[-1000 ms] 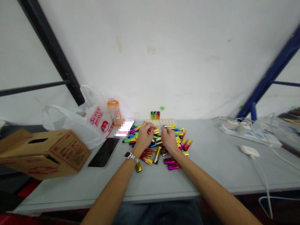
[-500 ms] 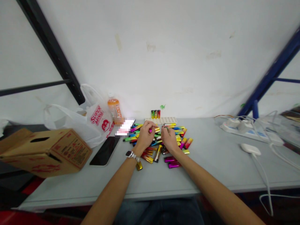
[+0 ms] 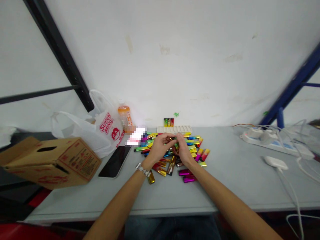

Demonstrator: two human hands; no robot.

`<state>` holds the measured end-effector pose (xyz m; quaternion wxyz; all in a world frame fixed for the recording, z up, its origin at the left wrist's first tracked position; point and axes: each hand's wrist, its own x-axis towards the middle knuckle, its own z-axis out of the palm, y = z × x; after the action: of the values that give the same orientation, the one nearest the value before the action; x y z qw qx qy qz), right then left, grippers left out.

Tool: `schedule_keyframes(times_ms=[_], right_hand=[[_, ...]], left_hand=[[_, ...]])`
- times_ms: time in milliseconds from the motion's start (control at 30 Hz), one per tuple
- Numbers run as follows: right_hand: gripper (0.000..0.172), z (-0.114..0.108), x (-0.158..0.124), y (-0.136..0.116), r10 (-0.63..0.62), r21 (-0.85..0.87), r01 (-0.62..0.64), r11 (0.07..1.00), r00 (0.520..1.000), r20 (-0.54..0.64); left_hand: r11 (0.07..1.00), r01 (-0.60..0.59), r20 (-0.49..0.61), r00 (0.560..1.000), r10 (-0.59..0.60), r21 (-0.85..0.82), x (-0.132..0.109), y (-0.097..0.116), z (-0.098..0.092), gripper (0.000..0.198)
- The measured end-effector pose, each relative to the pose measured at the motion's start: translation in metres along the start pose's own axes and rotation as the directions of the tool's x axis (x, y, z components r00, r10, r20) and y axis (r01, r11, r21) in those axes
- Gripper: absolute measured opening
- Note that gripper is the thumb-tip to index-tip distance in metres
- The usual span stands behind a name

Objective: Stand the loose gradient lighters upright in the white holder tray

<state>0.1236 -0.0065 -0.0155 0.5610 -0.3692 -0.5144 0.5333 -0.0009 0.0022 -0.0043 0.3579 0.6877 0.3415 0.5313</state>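
Over a pile of metallic-coloured lighters (image 3: 172, 165), my two hands meet with their fingertips together. My left hand (image 3: 160, 146), with a watch on its wrist, is curled with thumb and fingers closed around a shiny gold-looking lighter, mostly covered. Closed as well, my right hand (image 3: 184, 150) has a lighter at its palm side, partly hidden by the fingers. Right behind the hands lies a white tray with a grid of holes (image 3: 185, 128). Three lighters (image 3: 169, 122) stand upright in a row at its back left.
To the left are a black phone (image 3: 115, 162), a cardboard box (image 3: 62, 163), a white plastic bag (image 3: 102, 133) and an orange drink bottle (image 3: 125, 116). On the right, a power strip (image 3: 272, 143) and a white charger (image 3: 276, 162) trail cables. The wall rises behind the table.
My right hand has moved left and my left hand slightly right, so the previously separate hands now meet. The whole view has shifted slightly.
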Motion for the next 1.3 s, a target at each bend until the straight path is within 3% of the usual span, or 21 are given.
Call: schedule_keyframes(times_ms=[133,300,433,600,867,967,1167,1300], right_hand=[[0.041,-0.007,0.005,-0.007,-0.103,-0.238,0.093,0.967,0.994,-0.028],[0.035,-0.023,0.015,-0.014,-0.275,-0.475,0.195,0.858,0.956,-0.105],[0.034,-0.028,0.022,-0.013,-0.265,-0.514,0.186,0.837,0.961,-0.084],[0.028,-0.029,0.030,-0.015,-0.273,-0.550,0.249,0.797,0.961,0.040],[0.027,-0.040,0.044,-0.014,-0.232,-0.615,0.261,0.744,0.964,0.128],[0.026,-0.039,0.048,-0.011,-0.225,-0.638,0.271,0.720,0.962,0.154],[0.022,-0.035,0.063,-0.007,-0.244,-0.727,0.295,0.620,0.953,0.179],[0.020,-0.033,0.074,-0.006,-0.208,-0.843,0.311,0.440,0.948,0.241]], left_hand=[[0.994,0.093,0.038,0.995,-0.090,-0.065,0.008,0.004,-0.020,0.034],[0.977,0.038,-0.123,0.992,-0.012,0.210,0.055,0.010,-0.060,0.029],[0.878,0.006,-0.100,0.994,0.048,0.478,0.100,-0.012,-0.082,0.021],[0.770,-0.019,-0.006,1.000,0.030,0.637,0.129,-0.046,-0.084,0.020],[0.783,0.015,0.035,0.998,-0.046,0.622,0.138,-0.070,-0.083,0.021],[0.758,-0.031,0.086,0.996,-0.033,0.652,0.141,-0.073,-0.085,0.022],[0.561,-0.153,0.123,0.988,0.091,0.814,0.126,-0.079,-0.081,0.034],[0.414,-0.174,0.148,0.984,0.095,0.893,0.111,-0.074,-0.075,0.047]])
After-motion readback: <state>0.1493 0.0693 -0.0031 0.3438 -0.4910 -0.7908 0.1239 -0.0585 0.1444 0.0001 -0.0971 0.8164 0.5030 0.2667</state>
